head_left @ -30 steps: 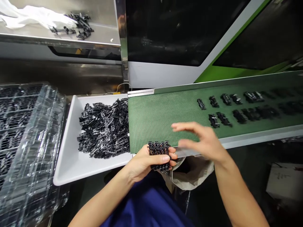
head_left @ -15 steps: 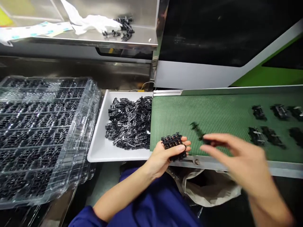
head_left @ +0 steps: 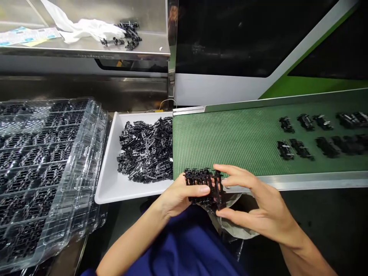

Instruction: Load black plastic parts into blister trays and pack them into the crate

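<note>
My left hand (head_left: 178,195) is closed round a row of black plastic parts (head_left: 198,184), its thumb lying across them. My right hand (head_left: 253,203) grips one more black part (head_left: 219,189) by its two ends, between thumb and fingers, at the right side of that row. Both hands are over the front edge of the green conveyor belt (head_left: 218,142). Black parts (head_left: 300,148) lie in two rows on the belt at the right. Left of the belt, a white tray (head_left: 107,184) holds a heap of small black pieces (head_left: 146,149).
Stacked clear plastic trays (head_left: 86,153) filled with black parts stand at the left. A metal shelf (head_left: 152,42) above carries a white cloth (head_left: 86,28) and a few black parts. A pale bag (head_left: 241,218) hangs below the belt's front rail (head_left: 316,182).
My right hand has moved left, bringing its black part against the row in my left hand. The view has shifted, so the shelf and trays appear further left.
</note>
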Demonstrator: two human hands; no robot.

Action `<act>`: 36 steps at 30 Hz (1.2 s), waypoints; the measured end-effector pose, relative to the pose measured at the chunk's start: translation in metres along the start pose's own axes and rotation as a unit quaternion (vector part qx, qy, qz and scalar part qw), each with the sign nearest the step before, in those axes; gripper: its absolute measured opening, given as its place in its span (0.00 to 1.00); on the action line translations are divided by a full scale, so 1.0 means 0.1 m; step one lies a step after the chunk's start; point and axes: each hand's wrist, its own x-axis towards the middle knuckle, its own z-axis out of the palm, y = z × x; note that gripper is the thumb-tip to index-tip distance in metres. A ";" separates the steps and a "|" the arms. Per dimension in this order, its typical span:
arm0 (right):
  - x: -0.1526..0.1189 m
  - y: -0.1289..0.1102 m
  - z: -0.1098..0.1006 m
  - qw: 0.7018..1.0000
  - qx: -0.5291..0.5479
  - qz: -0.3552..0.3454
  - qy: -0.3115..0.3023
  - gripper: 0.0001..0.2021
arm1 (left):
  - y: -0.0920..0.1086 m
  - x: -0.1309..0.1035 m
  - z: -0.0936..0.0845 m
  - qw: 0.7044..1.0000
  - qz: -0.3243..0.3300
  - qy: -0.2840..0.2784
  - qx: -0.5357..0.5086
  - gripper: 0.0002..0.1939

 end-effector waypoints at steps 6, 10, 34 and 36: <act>0.00 0.05 0.15 0.997 0.040 -0.052 0.035 0.40 | -0.03 -0.03 0.04 0.997 -0.034 -0.036 -0.054 0.17; 0.05 0.04 0.20 0.991 -0.049 -0.095 0.082 0.41 | -0.05 -0.04 0.06 0.994 -0.045 -0.049 -0.081 0.19; -0.18 0.04 0.19 0.999 -0.029 -0.018 0.014 0.32 | -0.04 -0.06 0.02 0.993 -0.087 -0.054 -0.053 0.20; -0.18 0.10 0.15 0.999 -0.035 -0.019 -0.009 0.31 | -0.06 -0.05 0.02 0.996 -0.078 -0.034 -0.037 0.18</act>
